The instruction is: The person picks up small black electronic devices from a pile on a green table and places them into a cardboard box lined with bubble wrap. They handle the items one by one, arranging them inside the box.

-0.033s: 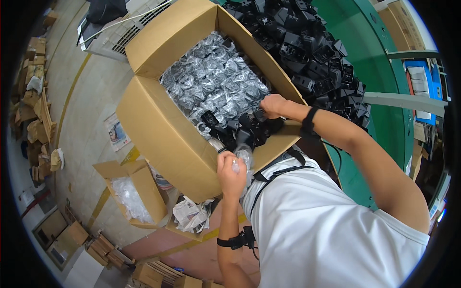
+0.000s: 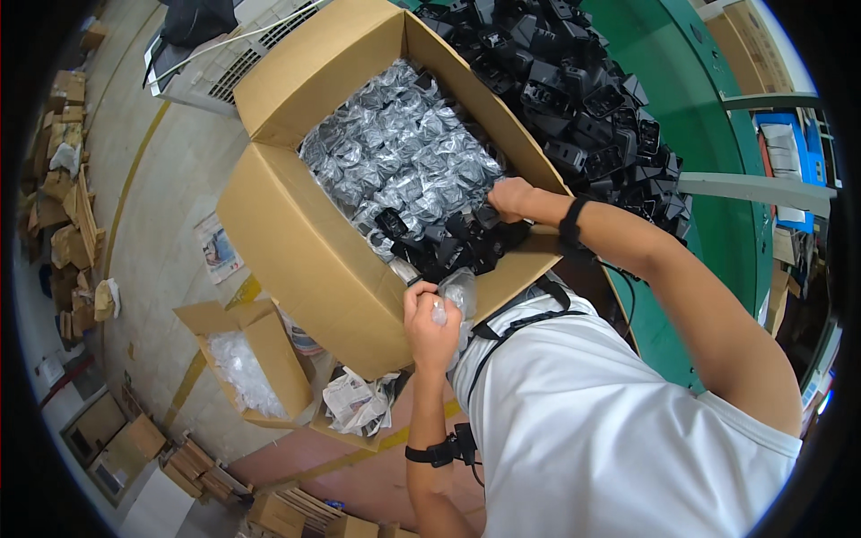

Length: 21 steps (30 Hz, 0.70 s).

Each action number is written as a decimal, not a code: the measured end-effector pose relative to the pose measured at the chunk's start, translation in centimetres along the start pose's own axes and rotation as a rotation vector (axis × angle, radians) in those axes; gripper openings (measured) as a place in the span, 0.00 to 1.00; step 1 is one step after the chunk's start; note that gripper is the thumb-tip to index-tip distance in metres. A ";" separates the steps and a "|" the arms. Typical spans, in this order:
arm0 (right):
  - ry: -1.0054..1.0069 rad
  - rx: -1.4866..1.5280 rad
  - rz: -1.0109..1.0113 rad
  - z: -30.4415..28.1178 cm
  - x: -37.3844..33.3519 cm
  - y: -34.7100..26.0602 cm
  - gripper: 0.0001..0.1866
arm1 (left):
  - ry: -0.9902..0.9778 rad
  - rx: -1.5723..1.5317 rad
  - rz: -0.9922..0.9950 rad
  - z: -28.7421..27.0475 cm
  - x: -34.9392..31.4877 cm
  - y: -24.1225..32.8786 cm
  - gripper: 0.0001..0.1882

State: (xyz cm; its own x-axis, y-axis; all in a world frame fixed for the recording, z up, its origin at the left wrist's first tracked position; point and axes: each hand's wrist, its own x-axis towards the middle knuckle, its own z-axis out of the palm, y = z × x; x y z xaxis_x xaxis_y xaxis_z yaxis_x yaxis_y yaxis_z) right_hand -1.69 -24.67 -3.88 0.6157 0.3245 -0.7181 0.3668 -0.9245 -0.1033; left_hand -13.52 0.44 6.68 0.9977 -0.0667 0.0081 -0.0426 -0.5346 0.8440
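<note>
My left hand is closed on a clear plastic bag at the near edge of a large open cardboard box. The bag's mouth points into the box. My right hand reaches inside by the right wall, its fingers curled down among loose black plastic parts; what the fingertips hold is hidden. Beyond these parts, rows of plastic-wrapped black parts fill the box.
A heap of bare black plastic parts lies on a green table at the right. Left of the big box stands a smaller carton holding clear plastic bags. Crumpled newspaper is beside it.
A black part showed at the mouth of the bag by my left hand; now the bag's mouth stands clear of it. Both hands have hardly moved.
</note>
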 end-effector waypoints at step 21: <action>-0.667 1.234 -0.521 -5.1 -6.6 -4.6 0.09 | -0.336 0.052 -0.041 1.5 1.6 1.1 0.14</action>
State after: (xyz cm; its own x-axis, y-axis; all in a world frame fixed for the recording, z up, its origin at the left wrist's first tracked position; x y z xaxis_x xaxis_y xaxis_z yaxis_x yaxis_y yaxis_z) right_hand -3.88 -21.50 4.89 0.0564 0.8280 -0.5579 -0.5747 -0.4300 -0.6963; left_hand -12.06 -1.54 6.80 0.9261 -0.3136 -0.2097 -0.0140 -0.5840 0.8116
